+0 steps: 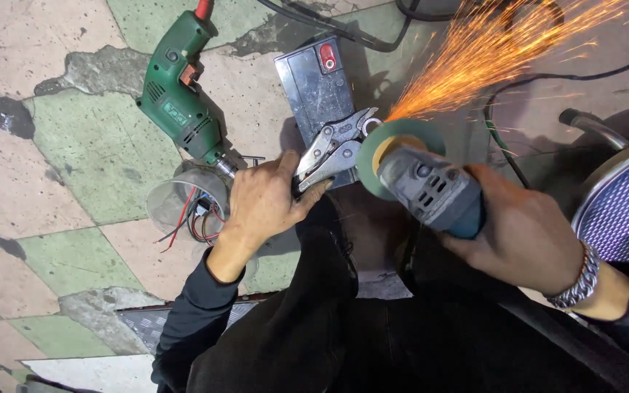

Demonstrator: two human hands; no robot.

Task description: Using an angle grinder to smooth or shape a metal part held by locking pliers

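My left hand (267,200) grips the handles of silver locking pliers (334,145), whose jaws clamp a small metal piece (373,124). My right hand (525,233) holds a grey and blue angle grinder (431,191). Its green disc (394,142) touches the clamped piece, and orange sparks (489,51) fly up and to the right. The pliers rest over a dark rectangular battery (314,84) with a red terminal cap. A metal bracelet sits on my right wrist.
A green electric drill (180,94) lies on the worn checkered floor at upper left. A clear plastic cup (183,200) with red and black wires lies by my left hand. Black cables (373,40) cross the top. A round fan grille (624,204) stands at right.
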